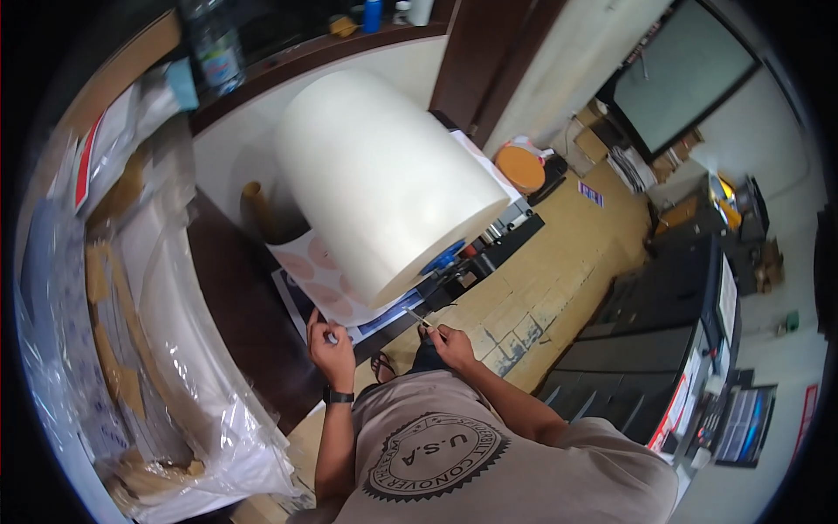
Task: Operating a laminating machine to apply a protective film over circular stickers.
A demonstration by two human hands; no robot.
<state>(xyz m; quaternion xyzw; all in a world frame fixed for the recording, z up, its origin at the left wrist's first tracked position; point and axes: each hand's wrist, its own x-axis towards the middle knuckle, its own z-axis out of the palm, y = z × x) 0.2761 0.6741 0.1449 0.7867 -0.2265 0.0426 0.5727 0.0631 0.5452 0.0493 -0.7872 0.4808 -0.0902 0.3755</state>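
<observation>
A slim cutter knife (417, 318) with a yellowish part is in my right hand (453, 347), its tip pointing at the front end of the machine. My left hand (332, 348), wearing a black watch, has its fingers curled at the near edge of a white sheet with pink circles (298, 265). Whether they pinch the sheet is unclear. The sheet comes out from under a large white roll (386, 177), mounted by a blue hub (445, 257) on a small roller machine (484, 255). A blue printed sheet (393, 313) lies below the pink one.
Plastic-wrapped stock (196, 340) stands along the left. A cardboard tube (257, 200) is upright behind the roll on the dark table (236, 308). An orange-topped stool (520, 167) sits beyond the machine, and a large dark printer (628, 367) is on the right.
</observation>
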